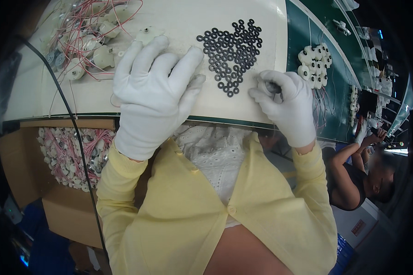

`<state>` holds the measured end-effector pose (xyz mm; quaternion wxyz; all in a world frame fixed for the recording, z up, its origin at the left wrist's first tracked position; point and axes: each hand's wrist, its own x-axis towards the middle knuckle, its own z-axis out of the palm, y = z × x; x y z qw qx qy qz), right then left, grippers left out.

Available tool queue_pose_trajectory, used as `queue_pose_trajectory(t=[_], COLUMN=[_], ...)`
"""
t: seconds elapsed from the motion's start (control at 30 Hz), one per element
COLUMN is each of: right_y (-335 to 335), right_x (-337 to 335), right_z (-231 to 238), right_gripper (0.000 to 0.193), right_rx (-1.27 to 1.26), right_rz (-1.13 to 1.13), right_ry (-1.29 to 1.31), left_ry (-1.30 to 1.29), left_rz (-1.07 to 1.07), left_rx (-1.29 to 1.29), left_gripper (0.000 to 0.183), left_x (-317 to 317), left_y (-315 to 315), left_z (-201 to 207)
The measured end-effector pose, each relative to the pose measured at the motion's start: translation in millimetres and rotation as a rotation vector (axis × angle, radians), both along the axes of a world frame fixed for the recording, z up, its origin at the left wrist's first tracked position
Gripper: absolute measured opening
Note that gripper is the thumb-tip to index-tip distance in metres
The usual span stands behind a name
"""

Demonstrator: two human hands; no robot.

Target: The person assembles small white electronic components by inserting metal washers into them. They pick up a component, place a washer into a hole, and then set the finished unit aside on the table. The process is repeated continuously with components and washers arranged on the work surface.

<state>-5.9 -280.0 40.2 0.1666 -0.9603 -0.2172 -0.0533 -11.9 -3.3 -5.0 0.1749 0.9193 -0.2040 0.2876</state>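
My left hand (153, 85), in a white glove, rests over the white tabletop with its fingers apart and nothing visible in them. Just beyond its fingertips lies a pale round part with a small pin (147, 32). My right hand (287, 98), also gloved in white, is curled with thumb and fingers round a small greyish, round-ended thing (273, 87); its kind is mostly hidden by the fingers. Between the hands, a little farther off, several small black rings (227, 50) lie flat in a loose patch.
Whitish motor-like parts with red wires (89, 43) heap at the far left. More white parts with black centres (314, 64) stand grouped on the green surface (339, 87) at right. A black cable (75, 119) crosses a cardboard box (71, 208) of wired parts. Another person (353, 178) is at right.
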Motion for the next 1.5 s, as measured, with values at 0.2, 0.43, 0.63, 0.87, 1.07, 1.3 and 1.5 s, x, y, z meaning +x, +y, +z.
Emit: queue_pose_trajectory(t=[0.2, 0.43, 0.63, 0.87, 1.07, 1.3, 1.5], right_y=[-16.4, -10.1, -2.1, 9.5, 14.2, 22.7, 31.0], right_x=[-12.7, -16.2, -4.2, 1.8, -1.8, -1.0, -5.4], right_z=[-1.1, -3.9, -18.1, -6.5, -7.9, -12.9, 2.8], right_gripper=[0.031, 0.032, 0.034, 0.031, 0.030, 0.027, 0.029], right_rx=[0.032, 0.626, 0.668, 0.459, 0.476, 0.277, 0.134], right_rz=[0.073, -0.133, -0.030, 0.022, -0.081, -0.058, -0.089], right_ry=[0.115, 0.637, 0.460, 0.365, 0.405, 0.190, 0.080], left_ry=[0.007, 0.043, 0.049, 0.038, 0.014, 0.021, 0.028], left_rz=[-0.005, -0.007, -0.011, -0.013, -0.006, -0.010, -0.009], left_rx=[-0.003, -0.024, -0.031, -0.046, -0.054, -0.049, -0.052], left_gripper=[0.043, 0.043, 0.043, 0.043, 0.043, 0.043, 0.043], left_x=[0.1, -0.8, -0.8, -0.9, -0.8, -0.2, -0.7], left_y=[0.4, 0.0, 0.0, -0.5, -0.9, -0.3, -2.4], left_z=[-0.8, 3.6, 4.8, 2.9, 1.0, 0.1, 2.1])
